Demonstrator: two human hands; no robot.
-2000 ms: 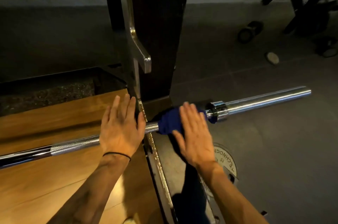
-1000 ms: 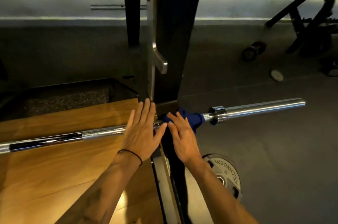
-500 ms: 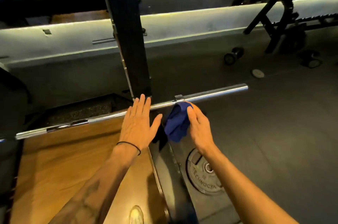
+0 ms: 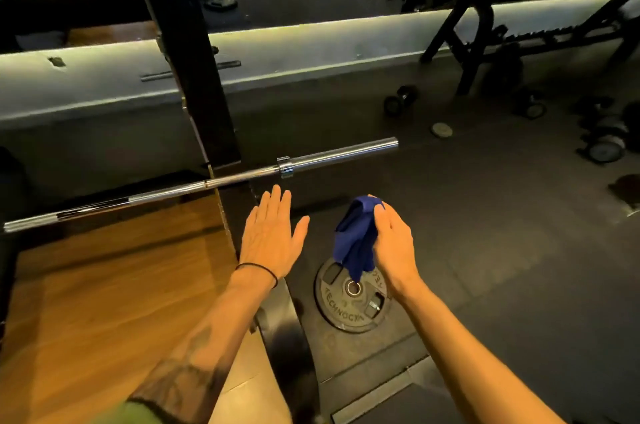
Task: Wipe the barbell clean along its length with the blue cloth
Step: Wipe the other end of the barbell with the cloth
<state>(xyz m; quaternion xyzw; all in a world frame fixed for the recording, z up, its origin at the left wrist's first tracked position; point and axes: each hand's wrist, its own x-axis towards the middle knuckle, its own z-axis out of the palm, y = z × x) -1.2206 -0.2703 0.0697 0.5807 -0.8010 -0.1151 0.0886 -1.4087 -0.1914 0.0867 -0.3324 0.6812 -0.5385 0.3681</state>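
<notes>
Head view, one barbell, two hands (left flat, right gripping one blue cloth)

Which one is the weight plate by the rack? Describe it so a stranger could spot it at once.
Start at the black rack upright that the barbell passes. Follow its base toward the camera onto the dark rubber floor. The weight plate lies flat there, under the hanging blue cloth. Unlike the small pale disc farther off, it is large, black, with raised lettering and a metal centre hole.
</notes>
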